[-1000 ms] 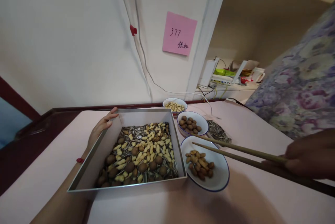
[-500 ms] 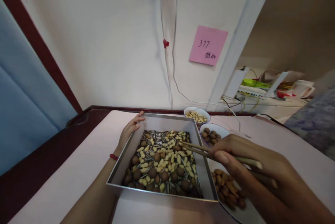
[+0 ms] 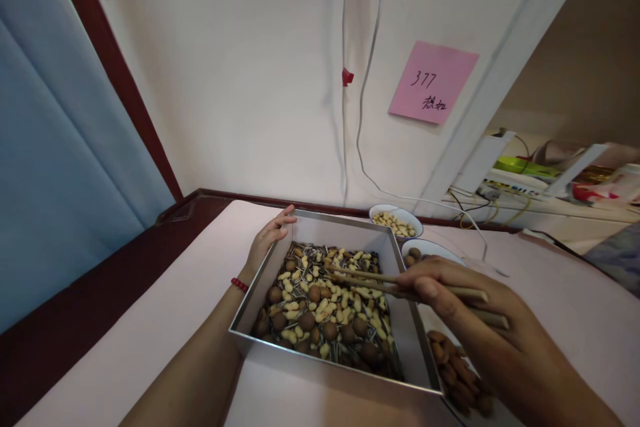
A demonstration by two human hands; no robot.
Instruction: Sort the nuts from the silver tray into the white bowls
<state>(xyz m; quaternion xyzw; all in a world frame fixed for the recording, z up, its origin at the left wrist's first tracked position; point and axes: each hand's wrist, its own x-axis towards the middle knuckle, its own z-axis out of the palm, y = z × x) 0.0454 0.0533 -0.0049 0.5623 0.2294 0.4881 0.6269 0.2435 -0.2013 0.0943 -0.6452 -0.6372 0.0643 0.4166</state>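
Observation:
A grey square tray (image 3: 413, 347) sits on the pink table, filled with mixed peanuts, sunflower seeds and round brown nuts (image 3: 325, 307). My left hand (image 3: 267, 240) rests on the tray's far left corner, fingers curled over the rim. My right hand (image 3: 460, 297) grips a pair of wooden chopsticks (image 3: 365, 279), whose tips reach over the nuts in the middle of the tray. To the tray's right stand three white bowls: one with peanuts (image 3: 395, 219), one with round brown nuts (image 3: 425, 252), one with almonds (image 3: 457, 374) under my right wrist.
The pink table (image 3: 150, 327) meets a white wall with a dark red ledge (image 3: 195, 204). White cables (image 3: 360, 147) hang down the wall beside a pink sticky note (image 3: 433, 82). A blue panel (image 3: 55, 167) stands at the left. Cluttered shelf items (image 3: 545, 170) lie at the right.
My right hand came in from the far right and brought the chopsticks from above the bowls to over the tray. The view swung left. My left hand stayed on the tray corner.

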